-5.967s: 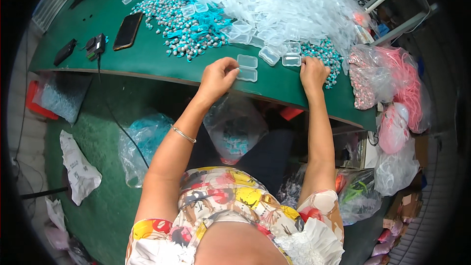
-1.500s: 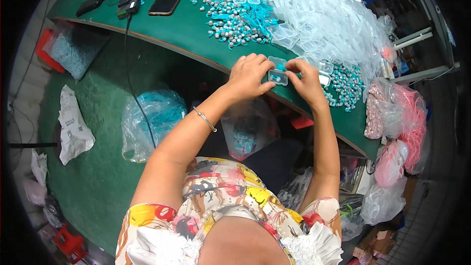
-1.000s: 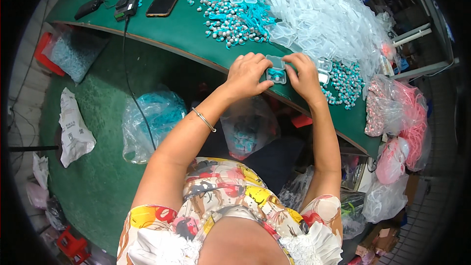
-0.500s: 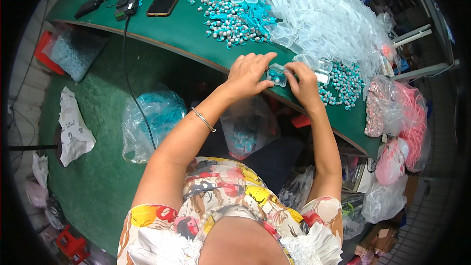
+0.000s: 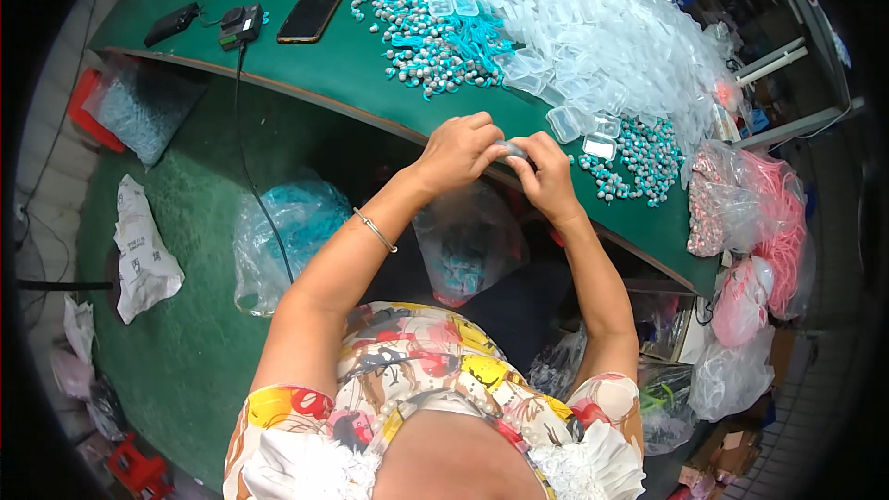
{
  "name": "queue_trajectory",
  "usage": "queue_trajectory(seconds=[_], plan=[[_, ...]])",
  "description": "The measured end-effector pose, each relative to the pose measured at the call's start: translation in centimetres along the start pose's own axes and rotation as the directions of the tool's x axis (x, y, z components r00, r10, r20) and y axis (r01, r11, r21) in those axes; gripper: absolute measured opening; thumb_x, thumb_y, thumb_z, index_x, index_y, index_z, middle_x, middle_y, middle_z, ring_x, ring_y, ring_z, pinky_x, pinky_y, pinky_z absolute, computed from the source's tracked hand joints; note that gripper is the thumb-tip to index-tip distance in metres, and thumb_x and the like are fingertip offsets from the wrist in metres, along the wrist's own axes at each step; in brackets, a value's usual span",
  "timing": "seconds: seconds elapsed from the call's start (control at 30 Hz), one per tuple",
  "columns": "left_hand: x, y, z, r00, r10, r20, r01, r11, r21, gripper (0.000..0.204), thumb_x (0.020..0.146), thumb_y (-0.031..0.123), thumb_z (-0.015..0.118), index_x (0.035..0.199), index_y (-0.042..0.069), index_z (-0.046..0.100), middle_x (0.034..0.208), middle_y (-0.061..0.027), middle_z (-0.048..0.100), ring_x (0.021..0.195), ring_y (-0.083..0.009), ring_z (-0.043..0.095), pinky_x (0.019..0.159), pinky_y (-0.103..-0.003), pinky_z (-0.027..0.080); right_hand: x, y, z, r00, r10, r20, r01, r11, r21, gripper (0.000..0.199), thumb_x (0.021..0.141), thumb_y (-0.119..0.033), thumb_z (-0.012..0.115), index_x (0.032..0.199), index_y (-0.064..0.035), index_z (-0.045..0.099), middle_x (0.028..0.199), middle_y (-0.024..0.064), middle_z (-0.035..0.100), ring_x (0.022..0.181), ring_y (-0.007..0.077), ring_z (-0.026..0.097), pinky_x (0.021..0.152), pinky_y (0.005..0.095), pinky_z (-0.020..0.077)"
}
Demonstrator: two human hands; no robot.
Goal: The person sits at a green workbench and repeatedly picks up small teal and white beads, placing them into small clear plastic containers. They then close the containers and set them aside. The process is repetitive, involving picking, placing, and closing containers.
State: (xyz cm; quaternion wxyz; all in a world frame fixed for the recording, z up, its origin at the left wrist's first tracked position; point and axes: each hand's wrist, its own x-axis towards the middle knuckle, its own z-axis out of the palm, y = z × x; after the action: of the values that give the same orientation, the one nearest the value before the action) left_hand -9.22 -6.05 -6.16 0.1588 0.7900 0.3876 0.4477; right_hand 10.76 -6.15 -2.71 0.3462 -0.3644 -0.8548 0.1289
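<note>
Near the table's front edge, my left hand (image 5: pixel 459 150) and my right hand (image 5: pixel 544 174) meet around a small clear plastic box (image 5: pixel 510 150). Fingers and thumbs of both hands press on it, so most of the box is hidden. Just right of my right hand lie open clear boxes (image 5: pixel 600 146) beside a heap of small grey-and-teal bead-like pieces (image 5: pixel 646 162). Beyond my hands, more such pieces (image 5: pixel 431 67) are spread with teal cords (image 5: pixel 477 37). A large pile of empty clear boxes (image 5: pixel 602 28) fills the far right of the green table.
A phone (image 5: pixel 313 13) and a small black device with a cable (image 5: pixel 241 25) lie at the table's left. An open plastic bag (image 5: pixel 463 231) hangs below the edge at my lap. Bags of pink cords (image 5: pixel 778 231) crowd the right end. A teal-filled bag (image 5: pixel 296 231) rests on the floor.
The small box was open on the table edge with teal pieces inside. Now it is lifted between both hands, turned and apparently closed. My right hand has moved left and nearer.
</note>
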Motion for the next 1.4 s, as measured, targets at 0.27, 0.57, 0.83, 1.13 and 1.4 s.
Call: queue_trajectory(seconds=[0.27,0.57,0.83,1.13,1.4], plan=[[-0.8,2.0,0.3,0.993,-0.035,-0.111,0.029,0.998,-0.056,0.017,0.088,0.023,0.067,0.087,0.006,0.066,0.081,-0.0121,0.059,0.073,-0.0342,0.060,0.065,-0.043,0.048,4.2,4.0,-1.0,0.999,0.034,-0.010,-0.032,0.987,0.157,0.018,0.082,-0.018,0.074,0.094,-0.0054,0.071,0.088,0.0092,0.065,0.080,0.0274,0.062,0.072,0.0361,0.0468],[-5.3,4.3,3.1,0.998,0.002,0.068,-0.001,1.000,-0.016,0.020,0.082,0.024,0.073,0.092,0.007,0.066,0.082,-0.0128,0.063,0.076,-0.0328,0.064,0.068,-0.043,0.052,9.4,5.6,2.3,0.981,-0.087,-0.173,-0.017,0.853,-0.522,0.011,0.076,-0.019,0.077,0.082,-0.0128,0.071,0.090,0.0051,0.060,0.092,0.0258,0.059,0.079,0.0429,0.0420],[-0.2,-2.4,-5.0,0.894,-0.199,-0.401,0.331,0.897,0.293,0.016,0.082,0.014,0.073,0.096,0.010,0.068,0.092,-0.0085,0.066,0.084,-0.0315,0.066,0.070,-0.043,0.052,3.0,2.2,-1.4,0.970,-0.016,-0.241,-0.026,0.985,-0.169,0.010,0.078,-0.008,0.075,0.086,-0.0070,0.070,0.088,0.0085,0.061,0.085,0.0295,0.061,0.076,0.0400,0.0463],[-0.2,-2.5,-3.4,0.891,-0.294,-0.346,0.375,0.906,0.195,0.011,0.083,0.018,0.073,0.089,0.010,0.068,0.084,-0.0095,0.067,0.077,-0.0312,0.066,0.066,-0.044,0.050,-1.9,0.8,-3.3,0.958,0.044,-0.282,-0.088,0.985,-0.146,0.012,0.081,-0.007,0.072,0.093,-0.0071,0.070,0.092,0.0094,0.064,0.088,0.0297,0.061,0.077,0.0390,0.0465],[-0.2,-1.2,-3.0,0.932,-0.298,-0.208,0.359,0.843,0.401,0.012,0.080,0.020,0.074,0.087,0.012,0.068,0.083,-0.0066,0.064,0.083,-0.0284,0.065,0.071,-0.045,0.045,-4.1,4.0,-5.9,0.956,0.221,-0.191,-0.284,0.857,-0.431,0.014,0.079,-0.012,0.074,0.093,-0.0120,0.072,0.092,0.0044,0.067,0.091,0.0267,0.062,0.079,0.0413,0.0434]])
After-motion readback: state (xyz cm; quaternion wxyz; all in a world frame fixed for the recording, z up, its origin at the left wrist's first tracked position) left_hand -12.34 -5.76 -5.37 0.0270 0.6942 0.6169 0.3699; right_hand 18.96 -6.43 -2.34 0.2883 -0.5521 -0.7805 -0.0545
